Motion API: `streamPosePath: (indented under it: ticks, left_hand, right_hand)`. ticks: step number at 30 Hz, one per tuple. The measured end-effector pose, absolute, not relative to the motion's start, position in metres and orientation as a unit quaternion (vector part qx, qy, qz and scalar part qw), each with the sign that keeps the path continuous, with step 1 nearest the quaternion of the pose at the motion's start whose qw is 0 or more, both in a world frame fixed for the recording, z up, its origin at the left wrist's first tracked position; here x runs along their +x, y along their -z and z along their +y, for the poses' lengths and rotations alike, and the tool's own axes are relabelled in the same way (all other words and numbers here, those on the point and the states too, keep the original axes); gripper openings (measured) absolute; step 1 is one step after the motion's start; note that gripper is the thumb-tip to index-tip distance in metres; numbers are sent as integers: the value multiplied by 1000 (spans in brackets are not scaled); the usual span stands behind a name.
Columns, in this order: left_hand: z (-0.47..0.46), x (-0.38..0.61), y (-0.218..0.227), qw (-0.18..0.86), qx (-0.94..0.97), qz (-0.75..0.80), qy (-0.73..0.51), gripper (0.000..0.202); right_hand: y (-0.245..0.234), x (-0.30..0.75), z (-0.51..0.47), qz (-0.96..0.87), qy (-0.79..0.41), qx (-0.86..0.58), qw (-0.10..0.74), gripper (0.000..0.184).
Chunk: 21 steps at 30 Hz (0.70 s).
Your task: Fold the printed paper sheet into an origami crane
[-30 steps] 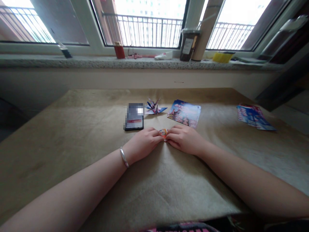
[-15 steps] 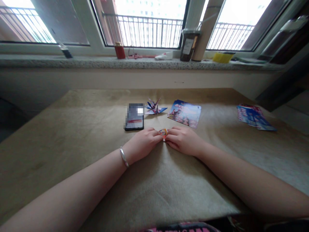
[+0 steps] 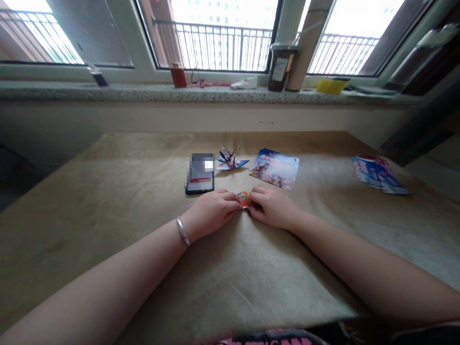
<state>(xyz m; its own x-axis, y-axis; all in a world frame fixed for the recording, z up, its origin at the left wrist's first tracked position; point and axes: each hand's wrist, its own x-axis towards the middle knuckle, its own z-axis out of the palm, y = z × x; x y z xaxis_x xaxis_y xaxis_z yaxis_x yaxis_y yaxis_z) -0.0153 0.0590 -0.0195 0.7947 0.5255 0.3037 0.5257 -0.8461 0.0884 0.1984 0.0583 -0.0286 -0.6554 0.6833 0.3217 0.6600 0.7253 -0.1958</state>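
Note:
A small folded piece of orange, patterned origami paper lies low over the table, between my two hands. The fingers of my left hand pinch its left side; a silver bangle circles that wrist. On its right side, the fingertips of my right hand are closed on the paper's edge. My fingers cover much of the paper, so its full shape is hidden. Just beyond my hands sits a folded paper crane in blue, white and pink.
A phone with a blurred screen lies beyond my left hand. Printed square sheets are stacked beyond my right hand, and more sheets lie fanned at far right. Behind the table, a stone windowsill holds jars and small items.
My right hand's fingers have shifted slightly, with the thumb now apart from the curled fingers. A bit more of the orange paper shows between the hands.

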Motion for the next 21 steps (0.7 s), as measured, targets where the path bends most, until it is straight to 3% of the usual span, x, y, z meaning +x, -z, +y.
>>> streamPosePath:
  ticks: [12,21]
  left_hand:
    - [58,-18,17,42,-954,-244,170,24]
    - [54,-14,18,69,-939,-302,151,21]
  right_hand:
    - [31,199,66,-890,-73,-418,167,12]
    - [33,198,69,-883,-77,-430,170,10]
